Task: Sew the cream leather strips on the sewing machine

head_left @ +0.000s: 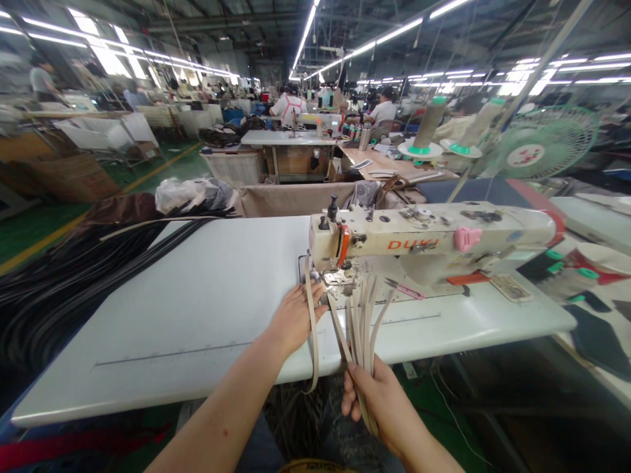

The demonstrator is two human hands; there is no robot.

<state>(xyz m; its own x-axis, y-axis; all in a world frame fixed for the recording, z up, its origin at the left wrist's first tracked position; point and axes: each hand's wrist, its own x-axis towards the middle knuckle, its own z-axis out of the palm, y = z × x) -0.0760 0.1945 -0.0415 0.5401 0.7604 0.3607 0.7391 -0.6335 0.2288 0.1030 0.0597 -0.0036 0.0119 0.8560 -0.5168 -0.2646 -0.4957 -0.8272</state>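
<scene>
One head-worn camera is looking forward and down from the person's own viewpoint, facing across the white desk (221, 282). It is hanging close above the near edge, so the left hand (297, 316) and right hand (387, 397) are showing at near range, forearms entering from below. The sewing machine (434, 240) is standing slightly farther off, right of centre, while the workshop hall is receding far behind, filling the upper part.
</scene>
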